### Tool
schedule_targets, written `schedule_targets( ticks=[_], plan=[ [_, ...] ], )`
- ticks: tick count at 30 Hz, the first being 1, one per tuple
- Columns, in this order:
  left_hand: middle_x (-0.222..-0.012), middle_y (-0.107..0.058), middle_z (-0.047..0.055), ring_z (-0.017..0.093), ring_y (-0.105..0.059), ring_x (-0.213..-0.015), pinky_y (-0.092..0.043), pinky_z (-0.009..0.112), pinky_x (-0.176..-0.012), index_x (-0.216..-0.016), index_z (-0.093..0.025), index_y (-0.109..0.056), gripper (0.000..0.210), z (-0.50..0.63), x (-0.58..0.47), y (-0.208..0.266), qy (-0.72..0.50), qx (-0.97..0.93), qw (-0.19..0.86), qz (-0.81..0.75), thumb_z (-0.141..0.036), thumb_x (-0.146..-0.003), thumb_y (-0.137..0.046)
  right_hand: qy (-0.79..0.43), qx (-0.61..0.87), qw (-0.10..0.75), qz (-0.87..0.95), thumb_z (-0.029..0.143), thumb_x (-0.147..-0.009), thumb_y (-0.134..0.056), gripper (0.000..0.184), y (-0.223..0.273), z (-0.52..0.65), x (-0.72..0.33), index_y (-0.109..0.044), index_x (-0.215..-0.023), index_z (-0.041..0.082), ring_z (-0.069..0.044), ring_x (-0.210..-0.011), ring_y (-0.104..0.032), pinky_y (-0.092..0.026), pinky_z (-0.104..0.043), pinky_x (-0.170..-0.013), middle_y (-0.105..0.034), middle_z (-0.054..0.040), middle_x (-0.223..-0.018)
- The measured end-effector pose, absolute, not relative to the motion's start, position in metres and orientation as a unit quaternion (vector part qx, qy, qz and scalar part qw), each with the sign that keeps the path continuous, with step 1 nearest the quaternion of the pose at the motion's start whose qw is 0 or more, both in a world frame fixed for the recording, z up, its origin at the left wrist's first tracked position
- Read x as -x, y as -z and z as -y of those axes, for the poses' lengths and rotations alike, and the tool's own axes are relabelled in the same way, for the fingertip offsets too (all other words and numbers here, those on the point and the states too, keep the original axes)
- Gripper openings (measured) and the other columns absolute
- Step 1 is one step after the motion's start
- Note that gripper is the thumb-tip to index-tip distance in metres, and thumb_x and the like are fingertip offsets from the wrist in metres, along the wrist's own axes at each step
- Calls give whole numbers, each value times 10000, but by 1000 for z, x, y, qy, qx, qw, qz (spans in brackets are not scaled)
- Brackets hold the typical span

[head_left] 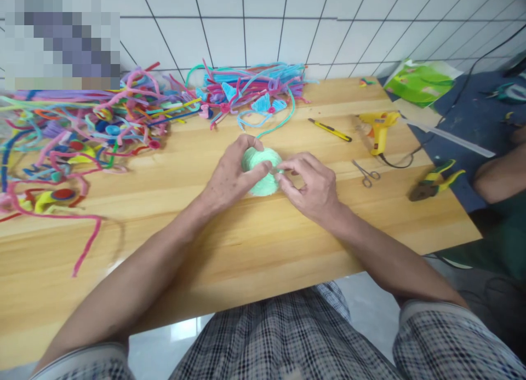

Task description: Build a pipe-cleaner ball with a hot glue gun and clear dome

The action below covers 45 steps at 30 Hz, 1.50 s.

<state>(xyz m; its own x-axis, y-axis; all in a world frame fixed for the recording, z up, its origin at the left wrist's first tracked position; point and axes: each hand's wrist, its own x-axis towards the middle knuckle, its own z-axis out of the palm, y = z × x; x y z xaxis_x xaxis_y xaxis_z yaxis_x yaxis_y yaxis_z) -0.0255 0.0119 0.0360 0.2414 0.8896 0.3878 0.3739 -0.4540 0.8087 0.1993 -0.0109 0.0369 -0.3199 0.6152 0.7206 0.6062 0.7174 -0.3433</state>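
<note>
A round, pale green coil (263, 189), wound from what looks like fuzzy pipe cleaner or yarn, sits at the middle of the table's near side. My left hand (236, 169) grips it from the left, with the thumb lying across its face. At its right edge, the thumb and forefinger of my right hand (310, 183) are pinched together; what lies between those fingertips is too small to make out. Behind the coil, a green strand (279, 129) curves up toward a heap of blue and pink pipe cleaners (263, 81).
Tangled colourful pipe cleaners (82, 144) cover the table's left side. To the right lie a yellow utility knife (331, 130), a yellow glue gun (380, 129) with its cord, small scissors (365, 174) and pliers (433, 183). A green packet (421, 83) is at the far right corner. Another person's arm (501, 172) shows beyond.
</note>
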Motion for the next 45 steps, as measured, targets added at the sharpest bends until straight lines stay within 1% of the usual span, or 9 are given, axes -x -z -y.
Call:
schedule_targets(
  ticks=[2, 4, 9, 12, 14, 19, 24, 37, 45],
  plan=[
    [-1152, -716, 27, 185, -675, -879, -577, 304, -715, -1206, -285, -612, 284, -12, 28, -37, -430, -717, 349, -423, -410, -978, -725, -1, 373, 451, 811, 277, -1047, -688, 73, -36, 11, -199, -748, -1080, 252, -196, -919, -786, -645, -326, -825, -820, -46, -1006],
    [-1158, -716, 31, 183, -684, -876, -572, 296, -697, -1211, -283, -608, 293, -11, 26, -35, -436, -707, 362, -422, -432, -988, -725, -1, 373, 450, 811, 283, -1057, -682, 88, -35, 10, -198, -757, -1092, 254, -197, -937, -788, -649, -330, -842, -820, -49, -1023],
    [-1196, -745, 67, 241, -729, -1040, -634, 406, -934, -1283, -256, -645, 375, -8, 15, -21, -488, -692, 276, -454, -510, -1016, -712, 21, 371, 438, 818, 285, -1074, -672, 111, -35, 7, -202, -773, -1113, 263, -202, -966, -794, -646, -339, -837, -827, -46, -1064],
    [-1317, -737, 82, 269, -714, -1237, -600, 472, -1120, -1337, -277, -654, 369, -6, 9, -13, -504, -704, 217, -451, -506, -1050, -686, 37, 364, 441, 820, 278, -1082, -672, 106, -36, 4, -204, -774, -1100, 256, -197, -963, -795, -640, -332, -830, -828, -45, -1060],
    [-1369, -718, 86, 274, -686, -1314, -571, 495, -1179, -1353, -292, -652, 360, -3, 6, -10, -512, -717, 179, -439, -506, -1065, -679, 44, 354, 451, 818, 257, -1076, -683, 93, -37, 2, -205, -775, -1076, 241, -195, -944, -793, -638, -323, -820, -824, -50, -1032],
    [-1374, -709, 88, 267, -682, -1322, -574, 485, -1170, -1372, -287, -648, 367, 0, 3, -5, -530, -720, 139, -426, -512, -1083, -663, 24, 348, 456, 819, 256, -1071, -700, 88, -37, 0, -207, -786, -1085, 247, -191, -931, -793, -648, -322, -835, -823, -43, -1003],
    [-1337, -705, 85, 265, -688, -1285, -577, 461, -1151, -1362, -282, -659, 375, -3, 4, -1, -553, -699, 158, -425, -544, -1094, -640, -8, 347, 450, 823, 251, -1071, -701, 136, -35, 0, -209, -798, -1166, 263, -202, -988, -805, -664, -345, -895, -844, -49, -1076],
    [-1257, -657, 96, 280, -640, -1245, -566, 481, -1096, -1393, -284, -641, 461, -5, 10, -1, -514, -738, 110, -422, -642, -1114, -559, 35, 343, 455, 821, 223, -1071, -686, 144, -34, 3, -206, -792, -1166, 243, -206, -992, -813, -675, -335, -880, -840, -60, -1071],
    [-1437, -682, 104, 279, -655, -1368, -551, 495, -1201, -1445, -288, -597, 410, 1, 8, -3, -514, -731, 179, -411, -553, -1133, -573, 6, 358, 466, 809, 218, -1061, -695, 151, -32, 5, -204, -809, -1145, 273, -205, -979, -804, -667, -350, -880, -838, -47, -1056]
  ],
)
